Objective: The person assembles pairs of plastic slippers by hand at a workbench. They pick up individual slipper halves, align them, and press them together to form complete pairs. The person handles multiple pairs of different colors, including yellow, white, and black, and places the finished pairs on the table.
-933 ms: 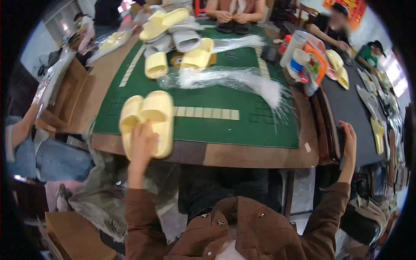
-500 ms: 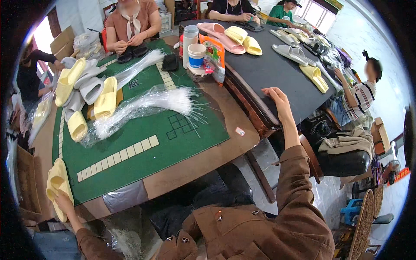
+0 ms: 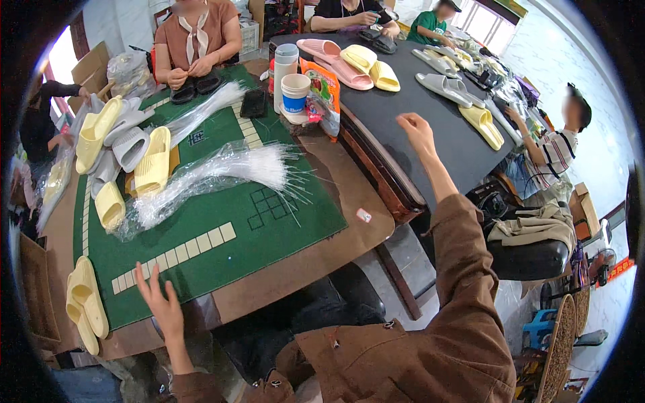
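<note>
My left hand (image 3: 161,302) is raised over the front edge of the green mat (image 3: 295,232), fingers spread and holding nothing. To its left, a pair of yellow slides (image 3: 86,302) lies at the mat's corner, one overlapping the other, apart from the hand. My right hand (image 3: 419,136) hovers over the near edge of the black table (image 3: 430,111), fingers loosely bent, with nothing visible in them. On the mat, a bundle of clear plastic strands (image 3: 248,166) lies in a plastic bag. Beside it are more yellow slides (image 3: 153,161) and grey slides (image 3: 127,148).
A white cup (image 3: 294,97), a tumbler (image 3: 285,70) and an orange packet (image 3: 322,87) stand between the tables. Pink slides (image 3: 346,70), yellow slides (image 3: 482,125) and grey slides (image 3: 447,87) lie on the black table. Several people sit around; a black chair (image 3: 534,258) is at right.
My left hand has let go of the yellow slides and moved right, its fingers spreading. My right hand has risen slightly and moved left, its fingers bending more.
</note>
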A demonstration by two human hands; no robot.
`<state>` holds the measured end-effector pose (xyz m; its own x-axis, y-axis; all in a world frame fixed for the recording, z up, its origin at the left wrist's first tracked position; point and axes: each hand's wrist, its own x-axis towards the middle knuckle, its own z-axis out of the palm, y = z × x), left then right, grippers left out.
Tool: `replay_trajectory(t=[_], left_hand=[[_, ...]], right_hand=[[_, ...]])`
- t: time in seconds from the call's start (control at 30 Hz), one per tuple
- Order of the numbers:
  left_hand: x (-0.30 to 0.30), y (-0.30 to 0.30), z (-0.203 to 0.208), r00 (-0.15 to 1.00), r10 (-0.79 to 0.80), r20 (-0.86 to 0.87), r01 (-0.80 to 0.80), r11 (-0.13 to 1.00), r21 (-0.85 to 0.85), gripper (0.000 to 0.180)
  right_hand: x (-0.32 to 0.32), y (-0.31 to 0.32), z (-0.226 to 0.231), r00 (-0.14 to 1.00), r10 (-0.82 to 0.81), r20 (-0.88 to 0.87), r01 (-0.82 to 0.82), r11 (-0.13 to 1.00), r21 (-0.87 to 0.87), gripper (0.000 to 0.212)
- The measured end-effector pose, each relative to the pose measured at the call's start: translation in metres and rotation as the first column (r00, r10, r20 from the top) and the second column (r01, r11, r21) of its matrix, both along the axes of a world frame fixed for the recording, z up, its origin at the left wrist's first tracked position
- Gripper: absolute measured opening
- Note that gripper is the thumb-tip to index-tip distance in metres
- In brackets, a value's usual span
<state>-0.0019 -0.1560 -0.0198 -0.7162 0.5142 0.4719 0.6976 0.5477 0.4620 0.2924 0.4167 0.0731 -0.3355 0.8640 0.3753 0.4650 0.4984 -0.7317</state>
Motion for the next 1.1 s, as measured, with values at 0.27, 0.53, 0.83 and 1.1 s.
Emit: replay_trajectory(t=[0.27,0.53,0.83,1.1], left_hand=[[0.018,0.023,-0.014,0.987,0.029,0.156,-0.027,1.000,-0.013,0.038],[0.021,0.016,-0.006,0.977,0.134,0.166,-0.107,0.981,-0.160,0.038],[0.020,0.031,-0.011,0.985,0.036,0.168,-0.020,0.995,-0.097,0.039],[0.050,0.037,0.007,0.970,-0.153,0.189,0.149,0.988,0.034,0.039]], right_hand=[[-0.094,0.154,-0.018,0.997,-0.080,0.024,0.075,0.986,0.152,0.038],[-0.134,0.149,-0.003,0.932,-0.036,0.361,0.012,0.997,0.070,0.037],[0.036,0.064,0.024,0.597,-0.208,0.775,-0.099,0.939,0.329,0.024],[0.000,-0.172,0.086,0.794,0.596,-0.122,-0.466,0.466,-0.752,0.031]])
